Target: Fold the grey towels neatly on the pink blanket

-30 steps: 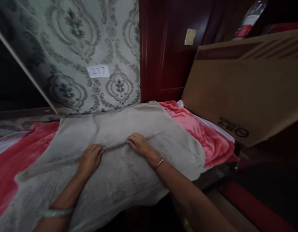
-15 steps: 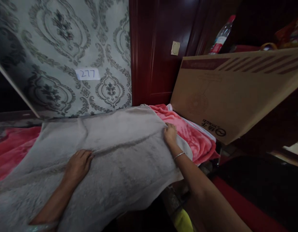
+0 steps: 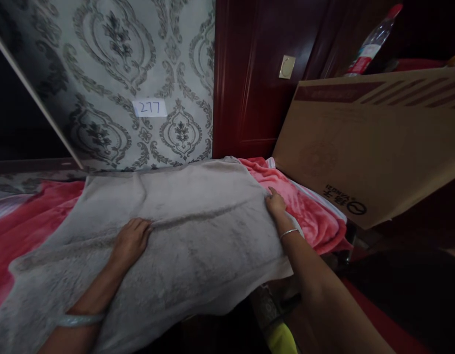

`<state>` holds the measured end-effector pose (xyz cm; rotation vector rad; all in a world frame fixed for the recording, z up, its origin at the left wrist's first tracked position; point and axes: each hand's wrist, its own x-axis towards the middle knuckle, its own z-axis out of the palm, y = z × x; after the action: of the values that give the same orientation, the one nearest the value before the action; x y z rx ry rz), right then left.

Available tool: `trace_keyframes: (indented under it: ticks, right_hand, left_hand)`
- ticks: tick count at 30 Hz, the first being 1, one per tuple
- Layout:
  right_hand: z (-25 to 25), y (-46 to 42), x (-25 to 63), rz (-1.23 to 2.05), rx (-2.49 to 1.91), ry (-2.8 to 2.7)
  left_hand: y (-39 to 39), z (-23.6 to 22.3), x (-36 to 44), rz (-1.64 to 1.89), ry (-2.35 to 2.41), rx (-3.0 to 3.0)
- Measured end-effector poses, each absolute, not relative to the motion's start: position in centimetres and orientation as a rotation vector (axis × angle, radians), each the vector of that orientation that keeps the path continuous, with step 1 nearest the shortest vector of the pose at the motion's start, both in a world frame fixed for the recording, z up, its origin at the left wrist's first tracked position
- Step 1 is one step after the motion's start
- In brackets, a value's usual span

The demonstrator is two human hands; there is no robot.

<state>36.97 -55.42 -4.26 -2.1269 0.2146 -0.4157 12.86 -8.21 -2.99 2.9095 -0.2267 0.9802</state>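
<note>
Patterned wallpaper [image 3: 139, 73] behind; grey blanket [image 3: 201, 241] under left hand [image 3: 130, 242], edge at right hand [image 3: 276, 202]; grips part-curled, hold unclear.

Straight ahead of us, the wall [image 3: 172, 49] wears grey medallions on pale paper, with a white label [image 3: 150, 107] reading 277! To its right we meet dark red woodwork [image 3: 245, 93], faintly glossy, bearing a small gold-coloured plate [image 3: 287, 67]. Then a big cardboard box [image 3: 382, 142] slants across our right, a red-capped bottle [image 3: 373, 44] poking above its top edge. Far left, a black panel [image 3: 21, 108] with a pale edge. Our light is dim, the lower right sinking into shadow.
</note>
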Motion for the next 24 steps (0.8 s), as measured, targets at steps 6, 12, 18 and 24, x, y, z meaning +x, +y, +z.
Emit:
trace_keyframes:
  ticks: [6, 12, 18, 24]
  right_hand:
    - [-5.5, -57.1, 38.8, -0.414, -1.812, 0.045]
    - [-7.2, -58.3, 39.4, -0.378, -1.607, -0.035]
    - [-7.9, -58.4, 39.4, -0.408, -1.637, -0.108]
    - [-7.5, -58.1, 39.3, -0.593, -1.819, -0.124]
  left_hand:
    - [-8.3, -2.9, 12.8, 0.961, -0.185, 2.901]
    - [-8.3, -2.4, 12.6, 0.914, -0.149, 2.890]
    - [-8.3, -2.3, 12.6, 0.933, -0.143, 2.885]
    - [-8.3, -2.1, 12.5, 0.934, -0.128, 2.917]
